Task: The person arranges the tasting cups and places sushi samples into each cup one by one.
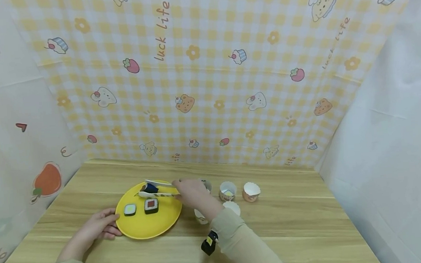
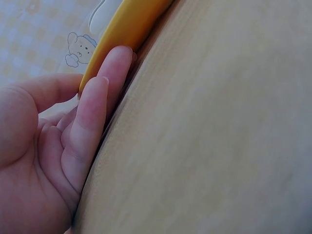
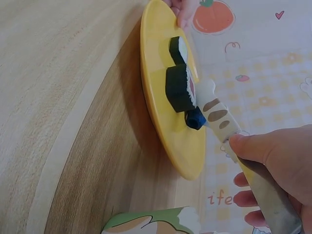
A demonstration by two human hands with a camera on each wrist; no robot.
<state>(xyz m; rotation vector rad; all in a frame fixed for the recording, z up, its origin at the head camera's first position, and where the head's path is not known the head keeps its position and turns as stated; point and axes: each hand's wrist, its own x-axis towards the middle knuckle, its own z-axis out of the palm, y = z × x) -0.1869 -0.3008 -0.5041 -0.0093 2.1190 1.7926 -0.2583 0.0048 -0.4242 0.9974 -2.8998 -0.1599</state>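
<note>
My left hand (image 1: 104, 224) grips the left rim of a yellow plate (image 1: 144, 231), thumb on the rim and fingers beneath its edge, as the left wrist view shows. My right hand (image 1: 193, 194) holds tongs (image 3: 270, 195) with pale, brown-marked tips over the plate's far part. A small dark blue piece (image 1: 150, 188) lies between the tong arms; whether they press on it I cannot tell. Nearer me on the plate are a sushi roll with a red centre (image 1: 151, 205) and a smaller sushi roll with a pale green centre (image 1: 130, 209).
Several paper cups stand right of the plate, some partly behind my right arm. One cup (image 1: 228, 191) has something yellowish inside; the rightmost cup (image 1: 251, 192) is orange-brown outside. A checked cloth (image 1: 206, 78) hangs behind the wooden table (image 1: 299, 227), with white cloths at both sides.
</note>
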